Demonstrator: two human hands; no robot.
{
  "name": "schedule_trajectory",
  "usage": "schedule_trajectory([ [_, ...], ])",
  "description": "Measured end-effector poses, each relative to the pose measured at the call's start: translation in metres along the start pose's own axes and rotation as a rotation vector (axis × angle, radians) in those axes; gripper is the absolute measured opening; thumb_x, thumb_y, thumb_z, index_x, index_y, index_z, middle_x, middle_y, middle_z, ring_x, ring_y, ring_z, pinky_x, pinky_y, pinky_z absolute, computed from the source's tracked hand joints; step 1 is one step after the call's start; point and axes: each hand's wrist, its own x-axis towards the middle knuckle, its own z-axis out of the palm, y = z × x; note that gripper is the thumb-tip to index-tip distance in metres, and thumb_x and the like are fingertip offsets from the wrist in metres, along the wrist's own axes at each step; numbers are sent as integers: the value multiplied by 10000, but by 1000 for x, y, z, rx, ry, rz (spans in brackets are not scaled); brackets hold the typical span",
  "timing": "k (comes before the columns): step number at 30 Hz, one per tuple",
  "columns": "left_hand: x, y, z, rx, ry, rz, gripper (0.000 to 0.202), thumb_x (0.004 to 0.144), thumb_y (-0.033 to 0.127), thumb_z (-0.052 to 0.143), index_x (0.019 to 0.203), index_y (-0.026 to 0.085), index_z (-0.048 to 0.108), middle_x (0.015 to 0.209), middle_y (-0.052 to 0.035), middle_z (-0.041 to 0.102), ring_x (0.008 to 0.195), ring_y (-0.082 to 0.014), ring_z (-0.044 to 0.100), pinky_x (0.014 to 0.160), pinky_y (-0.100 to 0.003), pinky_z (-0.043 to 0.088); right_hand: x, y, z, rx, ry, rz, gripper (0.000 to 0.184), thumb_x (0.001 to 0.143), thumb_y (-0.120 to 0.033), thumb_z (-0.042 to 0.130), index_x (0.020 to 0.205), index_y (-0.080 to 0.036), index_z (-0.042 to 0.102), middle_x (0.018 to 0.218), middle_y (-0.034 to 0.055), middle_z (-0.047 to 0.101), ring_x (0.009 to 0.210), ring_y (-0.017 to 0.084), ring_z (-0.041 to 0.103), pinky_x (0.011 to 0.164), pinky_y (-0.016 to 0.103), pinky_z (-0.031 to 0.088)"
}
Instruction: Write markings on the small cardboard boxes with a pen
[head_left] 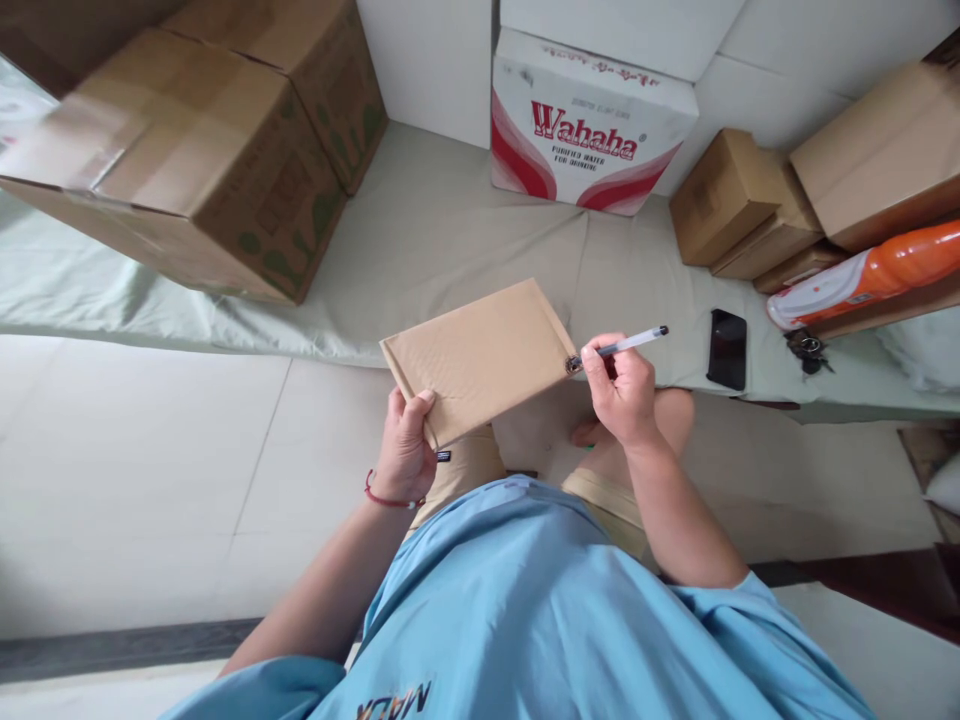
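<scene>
A brown padded envelope (484, 355) is held up at an angle over my lap. My left hand (407, 440) grips its lower left corner, thumb on top and the other fingers hidden underneath. In my right hand (622, 388) is a pen (634, 340) with a clear barrel and a black end. The fingers pinch it close to the envelope's right corner, where a small dark patch (574, 364) shows. Whether the pen's tip touches the envelope there, I cannot tell.
Beyond lies a surface under a pale green cloth (442, 220). Large cartons (187, 150) stand at left, a white and red Wahaha box (592, 130) at the back. On the right are smaller boxes (724, 195), an orange-and-white bottle-like item (870, 275), a black phone (727, 349) and keys (810, 350).
</scene>
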Motion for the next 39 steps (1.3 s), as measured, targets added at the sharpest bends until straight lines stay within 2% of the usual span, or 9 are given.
schedule_trajectory([
  [6, 0, 1, 1, -8, -5, -3, 571, 678, 472, 963, 1099, 245, 651, 1146, -23, 745, 1054, -219, 704, 891, -302, 600, 1, 2, 1, -78, 71, -13, 281, 1097, -467, 588, 952, -234, 649, 722, -12, 616, 591, 132, 495, 658, 294, 467],
  [12, 1, 0, 1, -28, 7, -8, 605, 648, 462, 981, 1110, 235, 664, 1145, -20, 752, 1020, -199, 707, 885, -288, 604, 1, 1, 1, -32, 14, -30, 278, 1095, -451, 601, 944, -226, 662, 698, -26, 607, 565, 117, 497, 609, 267, 446],
  [16, 2, -1, 1, -24, 14, -12, 605, 638, 469, 979, 1097, 236, 663, 1127, -16, 755, 997, -189, 704, 866, -275, 604, 2, 2, 1, -82, 90, -20, 300, 1093, -471, 600, 940, -219, 656, 698, -20, 609, 577, 121, 508, 620, 272, 453],
  [21, 1, 0, 1, -24, 12, -8, 597, 631, 476, 981, 1076, 243, 658, 1137, -20, 760, 1013, -199, 711, 870, -283, 610, 3, 3, 0, -57, 52, -16, 299, 1091, -475, 600, 943, -222, 660, 688, -27, 603, 569, 118, 509, 606, 264, 449],
  [25, 1, 0, 1, -26, 5, -17, 610, 629, 479, 988, 1085, 243, 657, 1127, -11, 757, 1004, -188, 709, 878, -279, 612, 2, 4, -1, -105, 110, -25, 274, 1087, -441, 610, 936, -219, 662, 709, -19, 627, 589, 118, 533, 628, 266, 462],
  [31, 1, 1, 1, -24, 13, -11, 645, 612, 489, 994, 1111, 237, 672, 1141, -18, 762, 1014, -190, 712, 886, -278, 616, 3, 3, 0, -126, 45, -53, 298, 1095, -467, 581, 944, -224, 663, 702, -17, 635, 575, 124, 539, 642, 276, 485],
  [34, 1, 0, 1, -20, 13, -11, 635, 616, 489, 991, 1106, 239, 674, 1138, -20, 765, 1022, -196, 716, 885, -279, 617, 3, 1, -3, -175, 115, -53, 292, 1090, -461, 588, 932, -225, 660, 719, -6, 642, 588, 129, 542, 652, 282, 491],
  [36, 1, 0, 1, -21, 14, -10, 641, 608, 491, 995, 1102, 238, 674, 1130, -21, 766, 1029, -199, 718, 882, -275, 617, 2, 0, -4, -129, 120, -23, 290, 1087, -461, 605, 931, -223, 665, 700, -16, 620, 572, 121, 525, 622, 270, 474],
  [39, 2, -1, 0, -22, 12, -8, 646, 608, 499, 998, 1103, 238, 676, 1132, -22, 765, 1031, -203, 720, 882, -282, 622, -1, -1, -3, -11, 51, 40, 296, 1085, -475, 623, 945, -220, 677, 678, -33, 596, 550, 109, 507, 577, 251, 441],
])
